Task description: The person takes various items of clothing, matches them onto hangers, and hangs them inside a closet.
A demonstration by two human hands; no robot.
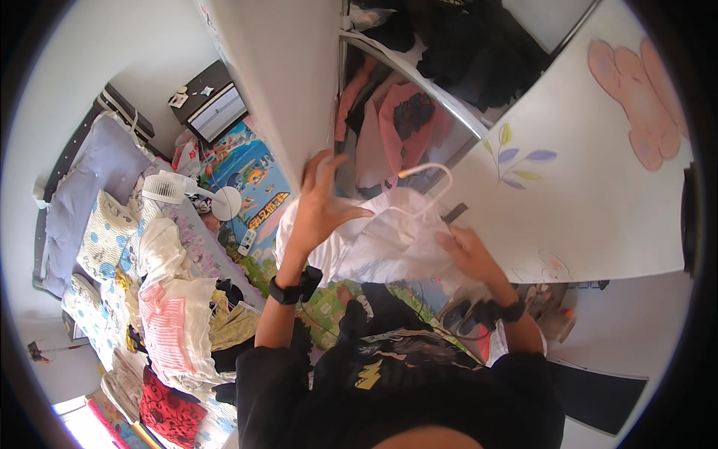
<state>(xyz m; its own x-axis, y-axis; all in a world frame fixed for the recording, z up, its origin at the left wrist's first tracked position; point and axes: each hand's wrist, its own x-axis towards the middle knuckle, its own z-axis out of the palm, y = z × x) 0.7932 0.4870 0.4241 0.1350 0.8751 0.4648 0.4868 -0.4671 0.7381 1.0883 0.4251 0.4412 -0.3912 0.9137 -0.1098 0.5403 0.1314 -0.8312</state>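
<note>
A white garment (370,255) spreads out in front of me at waist height, on a pale clothes hanger (446,191) whose hook curves up and to the right. My right hand (468,252), blurred, grips the garment's right side near the hanger's end. My left hand (325,205) is raised over the garment's left part with its fingers and thumb spread. Nothing shows between those fingers, and their tips are close to the edge of the left wardrobe door (269,73). Inside the wardrobe hangs a pink garment (387,134).
Dark clothes (482,50) fill the shelf above a metal-edged rail (437,90). The decorated right door (561,207) stands wide to my right. A bed (106,314) heaped with clothes and pillows is on the left. A white fan (224,203) and a power strip (247,241) are near the floor mat.
</note>
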